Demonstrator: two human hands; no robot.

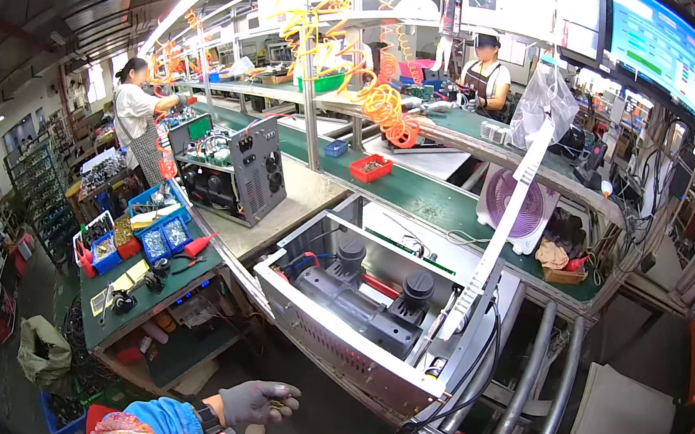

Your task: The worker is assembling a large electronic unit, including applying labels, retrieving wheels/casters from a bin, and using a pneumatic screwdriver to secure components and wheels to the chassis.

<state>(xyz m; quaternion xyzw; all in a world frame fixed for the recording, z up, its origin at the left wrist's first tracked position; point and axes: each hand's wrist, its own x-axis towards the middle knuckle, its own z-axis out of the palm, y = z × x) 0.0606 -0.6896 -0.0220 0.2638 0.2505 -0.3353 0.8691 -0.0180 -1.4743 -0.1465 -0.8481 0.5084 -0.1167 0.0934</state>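
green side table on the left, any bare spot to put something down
The green side table is bare mainly along its right end, between the blue parts bins and its front edge. Its left half is crowded with bins and small tools. The grey-gloved left hand hangs below it, apparently cupping small parts.

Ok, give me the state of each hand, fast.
Left hand: gloved in grey, palm up and loosely cupped, with small brownish bits on it, too small to identify.
Right hand: not in view.
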